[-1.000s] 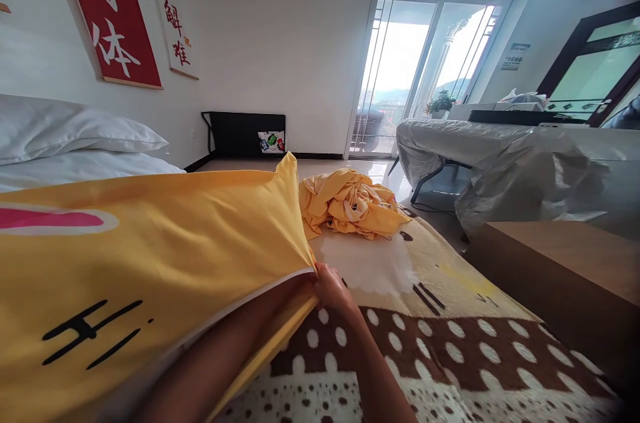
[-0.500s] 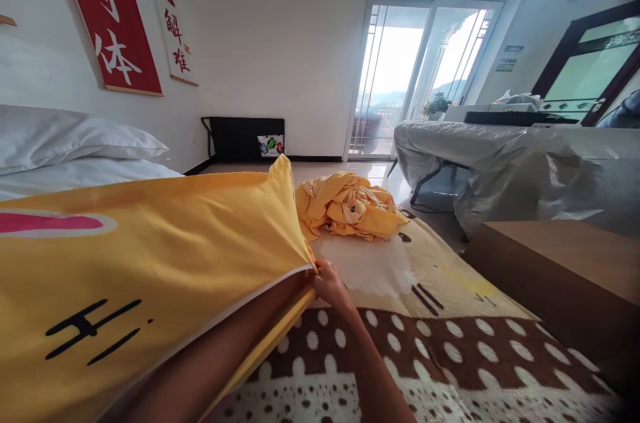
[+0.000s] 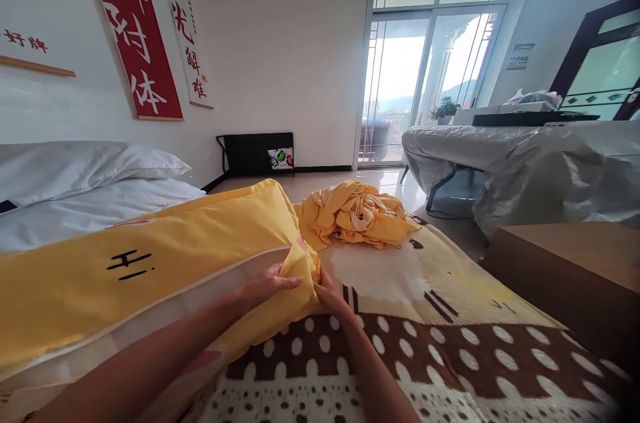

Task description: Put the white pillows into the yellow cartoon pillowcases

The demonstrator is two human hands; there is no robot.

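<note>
Yellow cover (image 3: 200, 236) is lying on the spotted blanket (image 3: 415, 343). Left hand (image 3: 277, 281) and right hand (image 3: 327, 289) are touching its end, fingers partly hiding, can't tell how closed. Yellow bundle (image 3: 357, 216) is sitting just beyond.

1. The cover I hold (image 3: 215, 223): warm yellow, black "Hi" lettering, small pink patches; off-white strip (image 3: 165, 317) showing along its opening.
2. Bundle ahead of me (image 3: 357, 213): same yellow, with paler peach folds and a few black marks.
3. Blanket below me (image 3: 480, 349): cream field with dark brown strokes and a faint yellow patch; then a brown band with white oval dots; nearest me, white with small dark spots.
4. Pillow to my left (image 3: 90, 166): plain white.
5. Wide scroll (image 3: 145, 43): deep red, white characters. Narrow scroll (image 3: 187, 36): white, red characters.
6. Board by the wall (image 3: 245, 151): black; its sticker (image 3: 281, 158) white, green, red, blue.
7. Box on my right (image 3: 565, 256): brown.
8. Plastic sheeting (image 3: 520, 173): silvery grey. Plant (image 3: 444, 107): green.
</note>
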